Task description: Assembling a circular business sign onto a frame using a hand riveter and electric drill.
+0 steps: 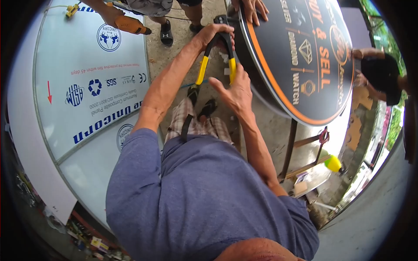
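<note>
My left hand point(214, 34) is closed around the upper part of a long-handled, plier-like tool point(202, 69) with black and yellow handles. The tool's two handles are spread apart, and its dark head meets the rim of a round black sign point(271, 43) bordered in orange. My right hand point(238, 92) is beside the lower end of the right handle, thumb held away from the fingers. Its fingertips are close to the yellow grip; whether they touch it I cannot tell. Another person's hand point(253, 9) rests on the sign just beyond the tool head.
A co-worker's hand at far left holds an orange power drill point(131, 25). Large film-covered panels point(104, 56) lie along my left. A metal frame point(291, 148) stands below the sign, near a yellow-green object point(333, 163). Another person point(381, 78) is at the sign's right edge.
</note>
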`<state>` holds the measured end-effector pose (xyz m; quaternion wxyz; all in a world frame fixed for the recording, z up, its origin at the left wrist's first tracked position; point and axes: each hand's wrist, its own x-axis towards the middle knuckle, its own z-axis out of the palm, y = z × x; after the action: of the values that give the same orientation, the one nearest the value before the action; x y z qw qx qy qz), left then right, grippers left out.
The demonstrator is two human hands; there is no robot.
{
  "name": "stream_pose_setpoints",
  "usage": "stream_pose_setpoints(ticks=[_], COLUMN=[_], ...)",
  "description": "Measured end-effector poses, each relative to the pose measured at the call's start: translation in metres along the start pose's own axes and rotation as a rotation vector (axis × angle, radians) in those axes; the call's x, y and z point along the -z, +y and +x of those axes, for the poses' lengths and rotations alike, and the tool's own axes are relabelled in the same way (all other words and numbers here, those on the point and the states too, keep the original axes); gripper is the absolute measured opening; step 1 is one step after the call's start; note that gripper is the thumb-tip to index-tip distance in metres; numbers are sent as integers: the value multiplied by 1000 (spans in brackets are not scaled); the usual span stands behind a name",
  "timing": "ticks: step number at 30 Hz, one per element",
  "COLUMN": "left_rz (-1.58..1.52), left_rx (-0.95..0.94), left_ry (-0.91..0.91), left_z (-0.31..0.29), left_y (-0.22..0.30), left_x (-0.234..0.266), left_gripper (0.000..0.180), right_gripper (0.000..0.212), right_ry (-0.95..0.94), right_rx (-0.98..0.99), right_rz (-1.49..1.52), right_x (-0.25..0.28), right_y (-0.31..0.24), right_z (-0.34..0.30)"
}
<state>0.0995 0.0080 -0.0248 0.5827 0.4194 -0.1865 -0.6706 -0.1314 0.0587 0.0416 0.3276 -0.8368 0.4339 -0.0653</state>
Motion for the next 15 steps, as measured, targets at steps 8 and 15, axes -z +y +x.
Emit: stream_pose_setpoints(ticks=[8,15], left_rz=[-123,-455], left_rx=[28,84], left_ry=[-17,-247], left_z=[11,-24], left_y=[-6,-25], left_x=[-2,-13], left_gripper=[33,48], right_gripper=[133,119], right_ry=[195,226], right_rx=[-198,-260], right_rz=[-294,-320], right_x=[-39,-37], right_y=[-55,-53], right_z=[7,13])
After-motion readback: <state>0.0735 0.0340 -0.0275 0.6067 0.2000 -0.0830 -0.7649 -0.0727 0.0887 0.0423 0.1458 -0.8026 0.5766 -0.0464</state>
